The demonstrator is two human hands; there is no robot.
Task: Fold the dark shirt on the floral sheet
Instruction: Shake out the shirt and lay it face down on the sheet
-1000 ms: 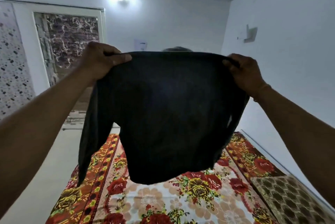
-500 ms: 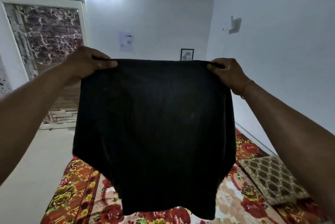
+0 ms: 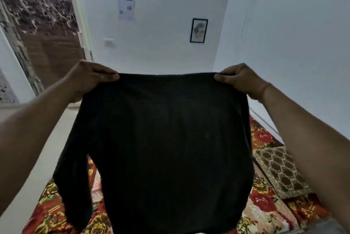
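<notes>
Two hands are holding up one dark shirt (image 3: 166, 148), and it is hanging in the air like a curtain. Its top edge is running flat from side to side, and its long way is going straight down. A sleeve is dangling on the left side, lower than the body of the shirt. The bottom edge is hiding below the view, so I cannot tell if it is touching anything yet.

Outward from the shirt, the left hand (image 3: 89, 78) is pinching one top corner, with the thumb in front and the fingers behind. The right hand (image 3: 240, 80) is pinching the other top corner the same way. Both hands are squeezing tight on cloth and are sitting wide apart, level with each other, so neither is nearer to the shirt.

Below and behind the shirt, the floral sheet (image 3: 265, 213) is lying flat, peeking out on both sides. A brown patterned cushion (image 3: 280, 173) is sitting on it at the right.

I think the next move is going down and forward, so the shirt is lying flat on the sheet, away from that cushion.
</notes>
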